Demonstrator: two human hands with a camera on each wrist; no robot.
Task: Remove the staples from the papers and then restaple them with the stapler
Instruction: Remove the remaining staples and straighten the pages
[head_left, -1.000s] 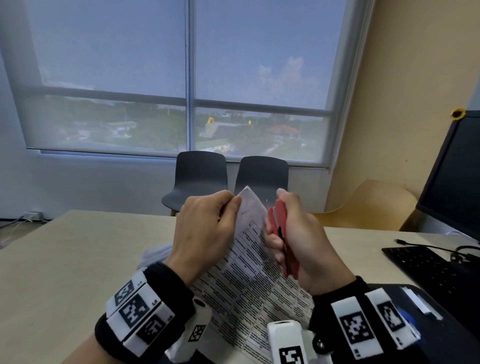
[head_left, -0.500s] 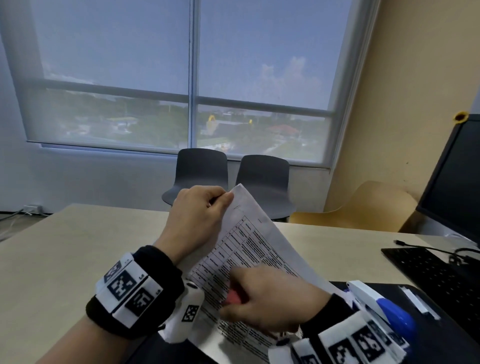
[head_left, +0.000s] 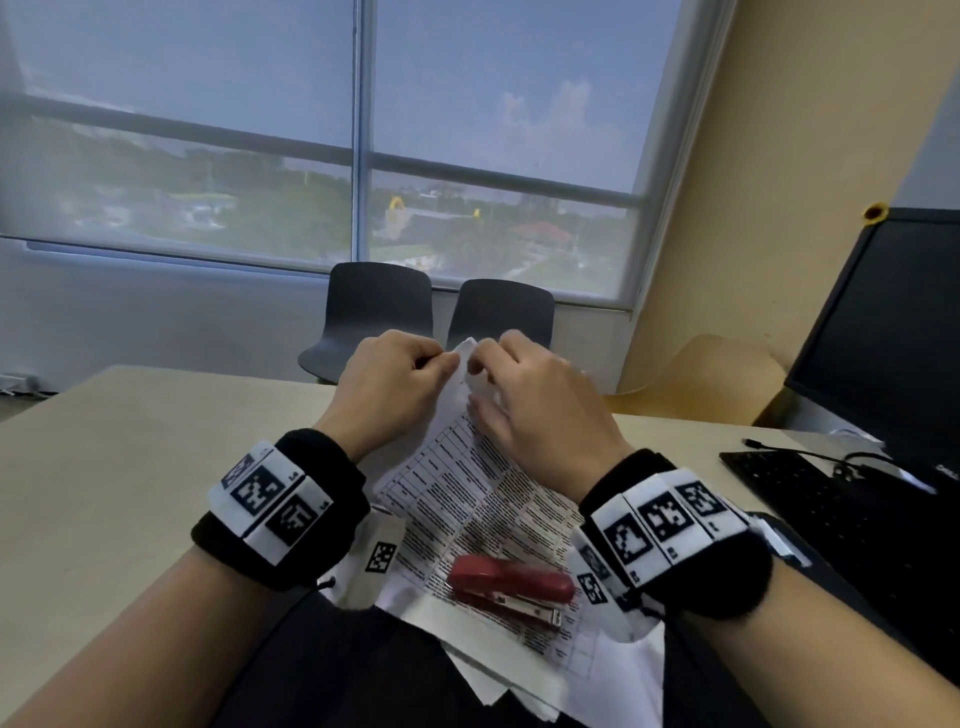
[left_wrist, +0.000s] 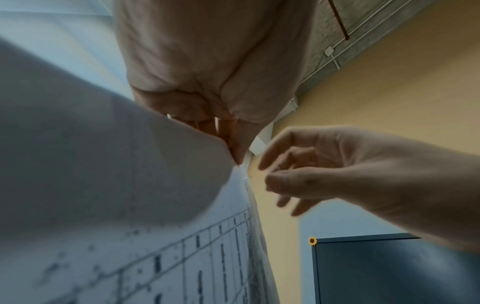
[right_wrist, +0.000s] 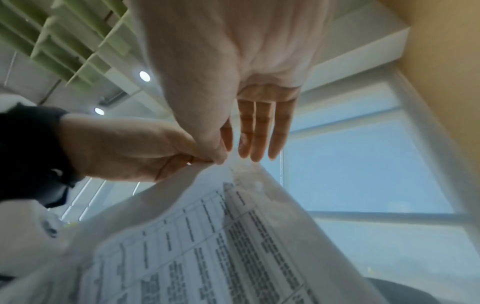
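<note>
Printed papers (head_left: 467, 499) slope up from the table, and my left hand (head_left: 447, 358) pinches their top corner. In the left wrist view a small staple (left_wrist: 244, 178) sticks out at the paper edge just below that pinch (left_wrist: 233, 152). My right hand (head_left: 480, 364) is at the same corner. Its thumb and index finger (left_wrist: 265, 174) are slightly apart beside the staple and the other fingers (right_wrist: 257, 133) are straight. I see nothing held in it. A red stapler (head_left: 511, 582) lies on the lower part of the papers, between my wrists.
A black keyboard (head_left: 831, 509) and a dark monitor (head_left: 883, 338) stand at the right. Two dark chairs (head_left: 379, 312) sit behind the beige table (head_left: 130, 467). More loose sheets (head_left: 519, 686) lie under the papers at the near edge.
My right hand went down with the red stapler, left it on the papers and came back up to the corner. My left hand kept its pinch on the corner.
</note>
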